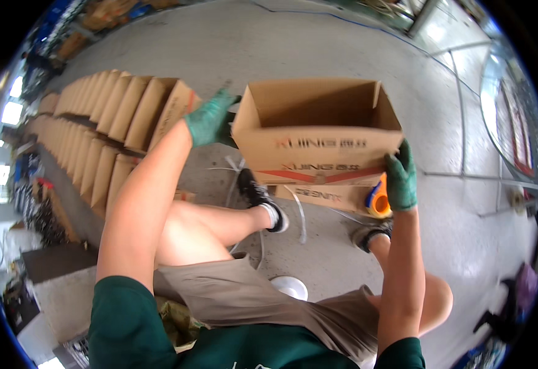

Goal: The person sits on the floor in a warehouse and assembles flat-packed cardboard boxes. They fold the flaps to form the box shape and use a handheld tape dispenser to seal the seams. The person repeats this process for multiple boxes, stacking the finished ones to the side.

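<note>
I hold an open, empty brown cardboard box (pixel 318 132) up in front of me, with its flaps folded out. My left hand (pixel 210 120), in a green glove, grips the box's left side. My right hand (pixel 401 175), also in a green glove, grips the lower right corner. An orange and blue tape dispenser (pixel 376 200) shows just below the box beside my right hand; whether that hand also holds it I cannot tell.
Rows of assembled brown cardboard boxes (pixel 106 132) stand on the grey concrete floor at my left. White plastic straps (pixel 299 215) lie by my feet. A white round object (pixel 290 286) sits between my legs. Metal rails (pixel 466 111) run at the right.
</note>
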{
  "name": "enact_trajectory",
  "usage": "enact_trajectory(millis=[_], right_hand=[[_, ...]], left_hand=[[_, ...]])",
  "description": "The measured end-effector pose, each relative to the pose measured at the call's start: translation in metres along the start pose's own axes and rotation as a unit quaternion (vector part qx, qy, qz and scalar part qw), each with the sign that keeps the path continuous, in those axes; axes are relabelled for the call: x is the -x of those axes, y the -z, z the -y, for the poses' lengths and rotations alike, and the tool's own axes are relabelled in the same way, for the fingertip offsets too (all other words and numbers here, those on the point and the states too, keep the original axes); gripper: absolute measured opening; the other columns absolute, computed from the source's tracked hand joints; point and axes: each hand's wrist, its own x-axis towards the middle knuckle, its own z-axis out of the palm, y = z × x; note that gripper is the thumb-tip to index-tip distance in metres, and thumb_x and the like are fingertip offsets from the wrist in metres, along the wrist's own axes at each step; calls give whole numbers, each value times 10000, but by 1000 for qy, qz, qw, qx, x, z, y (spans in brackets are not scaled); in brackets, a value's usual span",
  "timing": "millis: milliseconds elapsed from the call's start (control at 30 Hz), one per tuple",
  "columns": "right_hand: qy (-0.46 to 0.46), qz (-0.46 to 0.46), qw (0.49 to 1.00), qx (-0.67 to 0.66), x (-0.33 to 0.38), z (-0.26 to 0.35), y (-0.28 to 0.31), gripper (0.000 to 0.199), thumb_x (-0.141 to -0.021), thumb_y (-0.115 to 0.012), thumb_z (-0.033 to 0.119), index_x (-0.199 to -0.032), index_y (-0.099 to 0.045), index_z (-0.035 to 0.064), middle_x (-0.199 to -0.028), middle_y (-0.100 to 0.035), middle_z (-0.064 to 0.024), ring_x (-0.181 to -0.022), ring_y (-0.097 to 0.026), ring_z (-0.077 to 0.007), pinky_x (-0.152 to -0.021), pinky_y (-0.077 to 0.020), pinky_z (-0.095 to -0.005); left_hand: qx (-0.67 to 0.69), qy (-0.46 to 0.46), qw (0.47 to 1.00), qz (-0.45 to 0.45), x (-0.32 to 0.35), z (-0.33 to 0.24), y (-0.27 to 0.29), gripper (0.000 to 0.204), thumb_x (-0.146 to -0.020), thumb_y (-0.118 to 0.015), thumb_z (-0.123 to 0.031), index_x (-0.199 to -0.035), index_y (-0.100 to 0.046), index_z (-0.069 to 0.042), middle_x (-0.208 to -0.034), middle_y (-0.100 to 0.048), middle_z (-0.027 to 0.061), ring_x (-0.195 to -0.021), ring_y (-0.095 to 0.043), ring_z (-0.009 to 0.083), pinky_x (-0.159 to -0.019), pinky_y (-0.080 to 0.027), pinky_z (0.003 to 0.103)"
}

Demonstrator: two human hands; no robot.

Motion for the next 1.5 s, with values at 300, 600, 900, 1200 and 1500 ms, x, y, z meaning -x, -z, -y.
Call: enact_trajectory(millis=[300,600,900,1200,1500], right_hand=[[120,205,928,285,-6,3,-98,682,-894,-516,-99,-1536,-371,80,-1546,-451,-110,-1434,-411,-244,-1145,-327,-318],[-101,184,959,193,14,-63,-28,446,-967,-493,-49,-1409,-506,11,-1342,-619,-112,-1275,-566,-199,-1067,-419,-304],[-76,168,900,394,53,-97,21,342,-901,-583,8,-1238,-643,30,-1145,-709,-155,-1057,-687,-237,-926,-522,-310],[-191,-11,729,657,54,-140,111,635,-835,-713,189,-1432,-497,165,-1151,-598,-236,-1094,-623,-413,-928,-518,-465],[-313,57,672,669,49,-198,117,578,-872,-633,100,-1428,-506,192,-1247,-596,-236,-1144,-615,-414,-958,-503,-479]], left_hand=[[-56,-111,965,-233,41,143,182,332,-968,-528,-79,-1290,-576,-13,-1184,-678,150,-1057,-674,285,-917,-561,417],[262,-156,841,-446,38,233,218,835,-990,-623,-350,-1608,-68,-263,-1623,-243,102,-1419,-352,378,-1114,-376,561],[-381,-38,725,-573,18,211,137,796,-918,-659,-274,-1596,-242,-263,-1512,-331,365,-1417,-351,477,-1167,-330,463],[-524,-208,814,-143,-18,73,92,375,-961,-574,-67,-1334,-579,-35,-1290,-636,175,-1161,-627,320,-1016,-487,373],[-635,52,770,-23,-197,167,-10,533,-942,-545,-146,-1456,-470,-28,-1405,-562,229,-1282,-566,331,-1083,-438,400]])
